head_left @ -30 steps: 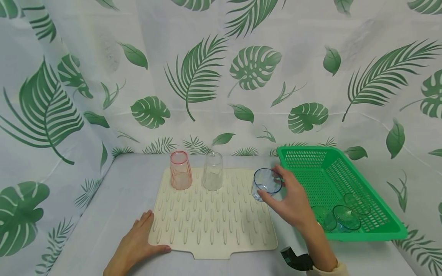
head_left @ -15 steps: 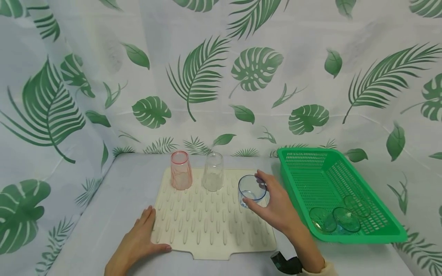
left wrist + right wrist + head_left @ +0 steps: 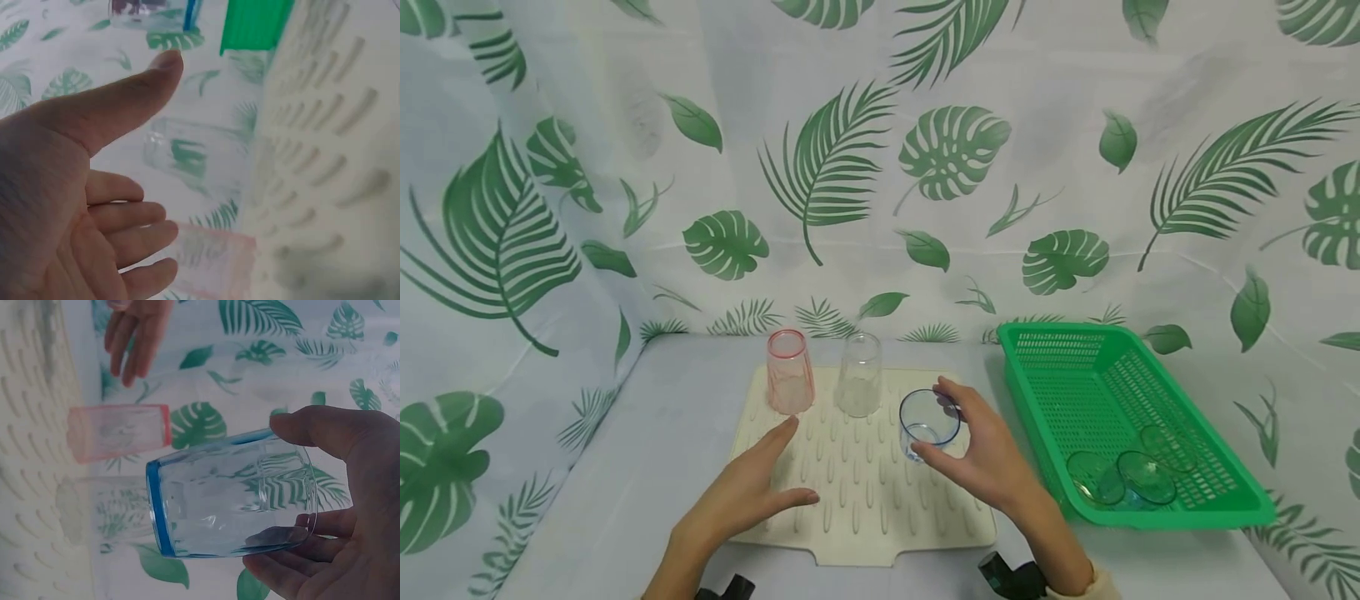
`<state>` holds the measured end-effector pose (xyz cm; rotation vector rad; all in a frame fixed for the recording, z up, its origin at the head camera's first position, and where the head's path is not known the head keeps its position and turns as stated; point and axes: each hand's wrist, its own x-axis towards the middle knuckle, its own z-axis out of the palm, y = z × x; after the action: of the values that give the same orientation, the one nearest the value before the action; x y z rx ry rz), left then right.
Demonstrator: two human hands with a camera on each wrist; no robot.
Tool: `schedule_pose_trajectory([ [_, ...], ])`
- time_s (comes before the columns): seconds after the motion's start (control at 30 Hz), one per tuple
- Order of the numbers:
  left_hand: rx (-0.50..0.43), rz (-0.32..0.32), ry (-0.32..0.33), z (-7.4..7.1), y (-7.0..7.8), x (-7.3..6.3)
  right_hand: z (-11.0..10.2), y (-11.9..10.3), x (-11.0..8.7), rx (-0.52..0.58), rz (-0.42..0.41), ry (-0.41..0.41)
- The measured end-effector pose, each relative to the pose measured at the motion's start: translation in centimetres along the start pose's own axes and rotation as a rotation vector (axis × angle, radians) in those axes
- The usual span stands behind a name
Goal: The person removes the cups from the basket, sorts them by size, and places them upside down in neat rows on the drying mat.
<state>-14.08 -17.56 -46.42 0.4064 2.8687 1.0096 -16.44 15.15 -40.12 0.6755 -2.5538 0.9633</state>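
Glass point(image 3: 927, 427), blue-tinted, pinched in the grip of the right hand point(image 3: 988, 458) over the mat point(image 3: 857, 532) near its right edge, is best steadied apart from the clear tumbler point(image 3: 859, 379), nothing being gripped by the spread left hand point(image 3: 747, 487).

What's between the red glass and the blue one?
In the head view, a clear glass stands on the mat between the red glass and the blue glass.

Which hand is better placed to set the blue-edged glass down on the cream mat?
The right hand, most likely: it grips the blue-edged glass above the cream mat. The left hand holds nothing and hovers nearer the red-rimmed glass.
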Motion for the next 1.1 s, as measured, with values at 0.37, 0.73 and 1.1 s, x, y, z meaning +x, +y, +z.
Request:
schedule_pose_trajectory([
  [0.37,-0.130,0.137,0.024,-0.4,4.9,1.9,0.2,-0.9,0.0,0.081,-0.031,-0.101],
  [0.73,-0.250,0.313,0.004,0.0,7.6,3.2,-0.1,-1.5,-0.2,0.197,-0.120,-0.216],
  [1.1,-0.338,0.412,-0.006,0.4,8.1,3.4,-0.1,-1.6,-0.2,0.265,-0.171,-0.250],
])
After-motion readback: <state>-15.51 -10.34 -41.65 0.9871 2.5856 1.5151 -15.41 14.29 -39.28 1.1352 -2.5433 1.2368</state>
